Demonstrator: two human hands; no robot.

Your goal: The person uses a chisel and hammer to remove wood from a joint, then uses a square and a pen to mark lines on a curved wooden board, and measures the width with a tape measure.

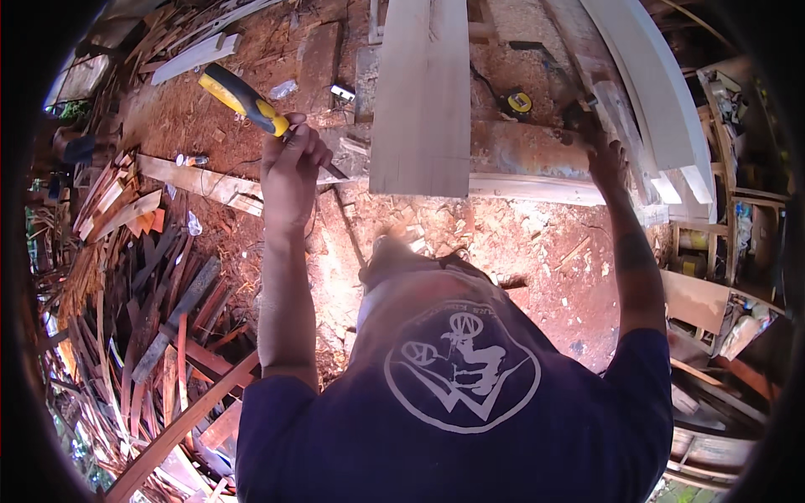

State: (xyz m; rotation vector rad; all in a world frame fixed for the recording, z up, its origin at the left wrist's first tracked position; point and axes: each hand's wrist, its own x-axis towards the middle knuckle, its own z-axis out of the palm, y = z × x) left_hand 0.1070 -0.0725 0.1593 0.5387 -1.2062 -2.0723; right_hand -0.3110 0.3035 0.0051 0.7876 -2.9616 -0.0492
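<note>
My left hand (293,163) is closed around a chisel with a yellow and black handle (239,96). The handle points up and to the left, while the dark narrow blade (334,170) comes out below my fingers toward the lower right. A wide pale board (422,109) lies lengthwise to the right of that blade, apart from it. My right hand (610,163) reaches over the right side of the bench, beside a dark, blurred object (579,116) and a long timber. Its fingers are in shadow, so whether they grip the object is unclear.
A yellow tape measure (519,102) rests right of the board. Long pale planks (650,92) are stacked at the right. Scrap wood (168,327) is heaped at the lower left, and shavings (537,243) cover the ground by the bench. Wooden shelving (729,193) stands far right.
</note>
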